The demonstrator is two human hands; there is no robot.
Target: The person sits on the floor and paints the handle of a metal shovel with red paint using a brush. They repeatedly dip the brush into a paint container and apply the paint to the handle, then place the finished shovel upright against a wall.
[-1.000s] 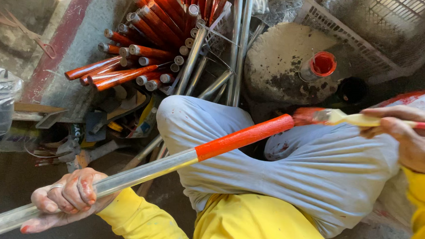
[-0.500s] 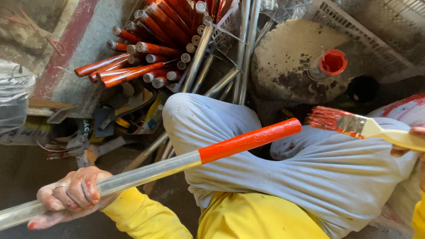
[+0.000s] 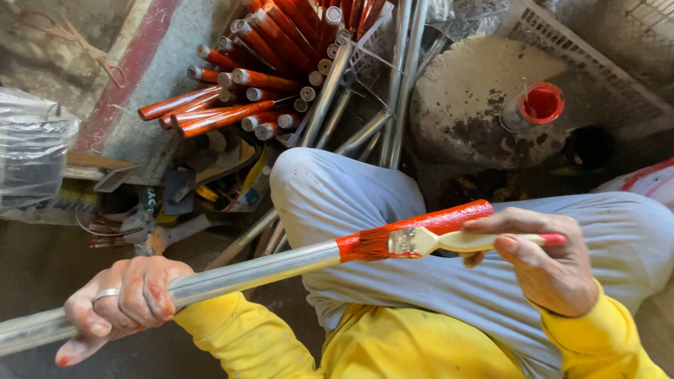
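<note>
A metal pipe is held across the lap, gripped near its bare end by the left hand, whose fingers are closed fully round it at the near left. The right hand is closed on the pale handle of a brush, and the bristles are laid flat on the pipe at the edge of the fresh paint. The far right end of the pipe is coated in orange-red; the boundary of the coat lies under the bristles, just beside the knee. The remaining length, from that boundary leftward past the left hand, is bare grey metal. By judgement, only a short end section of this pipe is done, and whether more is meant to be coated cannot be told. On the far side, a stack of painted pipes is seen with orange-red ends, and beside it, to the right, several bare pipes lie unpainted, so it is judged that part of the batch is finished and part is left. A small paint can, open and red inside, stands on a round concrete block at the far right, well apart from the brush. Paint stains are noted on the fingers of the left hand. A clear plastic bag lies at the left.
</note>
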